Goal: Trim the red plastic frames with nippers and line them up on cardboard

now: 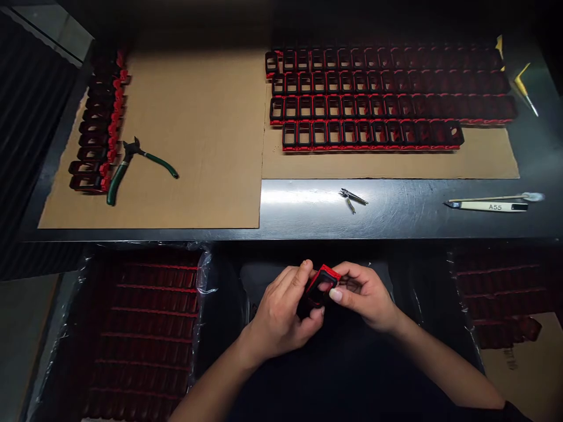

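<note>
Below desk front edge, L hand wraps red-black frame, R hand pinches its rim — prob. light, stiff, smooth plastic. Best hold: outer walls.

The one text that can be read is "A55", in dark characters along the pale handle of a slim cutter, which lies near the worktop's front edge, toward its front right corner. The letter and two digits stand upright as seen from the front edge, between the dark tip and the black end. Dark printed marks on the cardboard, below the worktop's front right corner, are too faint and blurred to read.
</note>
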The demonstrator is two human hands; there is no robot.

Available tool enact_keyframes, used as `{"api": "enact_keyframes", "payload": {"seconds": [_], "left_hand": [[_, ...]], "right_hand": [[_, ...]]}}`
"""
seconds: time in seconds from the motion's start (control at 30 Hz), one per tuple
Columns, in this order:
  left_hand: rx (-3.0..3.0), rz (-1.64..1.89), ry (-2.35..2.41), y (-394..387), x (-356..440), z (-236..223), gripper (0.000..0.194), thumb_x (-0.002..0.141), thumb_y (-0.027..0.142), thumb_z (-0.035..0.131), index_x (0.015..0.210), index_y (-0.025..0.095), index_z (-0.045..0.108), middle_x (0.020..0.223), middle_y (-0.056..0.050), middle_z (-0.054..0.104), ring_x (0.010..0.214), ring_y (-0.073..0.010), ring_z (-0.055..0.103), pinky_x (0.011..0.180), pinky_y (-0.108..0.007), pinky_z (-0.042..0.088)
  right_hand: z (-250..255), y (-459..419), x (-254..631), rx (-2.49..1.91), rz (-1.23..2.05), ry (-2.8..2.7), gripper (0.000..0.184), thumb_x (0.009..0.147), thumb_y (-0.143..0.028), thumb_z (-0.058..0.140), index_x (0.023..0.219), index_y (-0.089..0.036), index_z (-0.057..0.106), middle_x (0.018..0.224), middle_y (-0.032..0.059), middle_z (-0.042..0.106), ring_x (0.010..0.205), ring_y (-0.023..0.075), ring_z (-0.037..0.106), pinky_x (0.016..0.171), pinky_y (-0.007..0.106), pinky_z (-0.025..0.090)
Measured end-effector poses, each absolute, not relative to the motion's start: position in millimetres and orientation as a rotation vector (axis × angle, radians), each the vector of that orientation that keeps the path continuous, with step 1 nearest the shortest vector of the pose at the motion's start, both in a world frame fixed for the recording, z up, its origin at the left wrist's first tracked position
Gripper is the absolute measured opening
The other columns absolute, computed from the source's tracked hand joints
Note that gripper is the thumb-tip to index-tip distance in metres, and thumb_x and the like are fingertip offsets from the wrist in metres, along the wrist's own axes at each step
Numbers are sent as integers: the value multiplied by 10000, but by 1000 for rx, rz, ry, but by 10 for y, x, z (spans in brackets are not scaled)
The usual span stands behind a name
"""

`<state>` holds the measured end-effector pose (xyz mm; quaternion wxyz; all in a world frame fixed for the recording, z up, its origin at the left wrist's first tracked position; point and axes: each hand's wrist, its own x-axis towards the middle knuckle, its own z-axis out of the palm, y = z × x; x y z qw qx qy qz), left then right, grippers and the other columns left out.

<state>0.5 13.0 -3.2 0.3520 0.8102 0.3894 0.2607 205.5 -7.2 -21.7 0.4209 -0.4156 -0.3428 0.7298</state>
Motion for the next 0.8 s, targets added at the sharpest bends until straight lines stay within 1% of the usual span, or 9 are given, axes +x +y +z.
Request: {"api": "enact_keyframes", "payload": {"seconds": [0.07, 0.17, 0.27, 0.37, 0.5, 0.6, 0.63, 0.73, 0.8], "left_hand": [[2063, 694, 1010, 137, -11, 0, 849, 851, 177, 623, 1590, 183, 205, 1149, -144, 666, 1016, -258, 650, 891, -429, 586], [1993, 718, 1037, 153, -25, 42, 731, 859, 214, 630, 1522, 189, 323, 1165, -137, 680, 1060, -261, 668, 924, -426, 578], [1887, 746, 1066, 175, -20, 68, 479, 871, 249, 632, 1327, 192, 498, 1088, -111, 691, 977, -232, 686, 859, -373, 591], [1834, 770, 1059, 197, -5, 60, 343, 870, 220, 634, 1204, 194, 561, 1037, -91, 699, 931, -205, 684, 815, -336, 592], [1865, 756, 1082, 203, 8, -4, 358, 879, 174, 639, 1234, 198, 596, 1055, -85, 710, 954, -197, 691, 847, -342, 600], [1813, 652, 1101, 185, -2, -55, 425, 898, 197, 632, 1321, 200, 597, 1177, -112, 701, 1065, -222, 695, 935, -378, 599], [1773, 598, 1098, 175, -9, -69, 474, 894, 210, 639, 1365, 202, 579, 1237, -123, 687, 1118, -236, 685, 973, -394, 589], [1600, 458, 1040, 141, -28, -107, 644, 868, 299, 694, 1474, 200, 497, 1417, -152, 606, 1271, -288, 620, 1078, -460, 530], [1460, 431, 982, 119, -25, -136, 769, 838, 421, 743, 1510, 185, 454, 1490, -169, 546, 1348, -327, 561, 1133, -505, 474]], "right_hand": [[-254, -83, 2061, -978, 1899, -754, 293, 911, -392, 784, 1043, -152, 679, 962, 89, 728, 861, 175, 719, 777, 266, 616], [-308, -94, 2052, -932, 1973, -648, 374, 893, -456, 794, 1033, -138, 657, 919, 96, 724, 754, 174, 716, 695, 275, 622], [-348, -109, 2032, -912, 1998, -591, 382, 879, -462, 809, 1010, -135, 663, 934, 97, 720, 713, 161, 710, 666, 255, 616], [-354, -124, 2020, -898, 1966, -564, 337, 878, -432, 817, 990, -147, 675, 960, 86, 714, 725, 153, 709, 664, 243, 620], [-265, -109, 2028, -951, 1768, -731, 215, 912, -352, 776, 963, -167, 679, 974, 75, 702, 761, 162, 705, 681, 265, 623], [-151, -65, 2038, -1073, 1371, -1191, 58, 924, -215, 721, 965, -182, 695, 953, 70, 701, 834, 179, 688, 748, 293, 602], [-118, -49, 2041, -1091, 1220, -1355, 56, 922, -175, 703, 976, -186, 699, 940, 67, 702, 832, 181, 678, 744, 299, 589], [-66, -18, 2047, -1060, 891, -1680, 88, 920, -125, 673, 979, -185, 693, 901, 62, 698, 803, 192, 645, 700, 327, 564], [-68, -9, 2052, -1041, 789, -1788, 77, 930, -125, 657, 969, -186, 686, 910, 64, 693, 858, 210, 631, 720, 345, 570]]}}
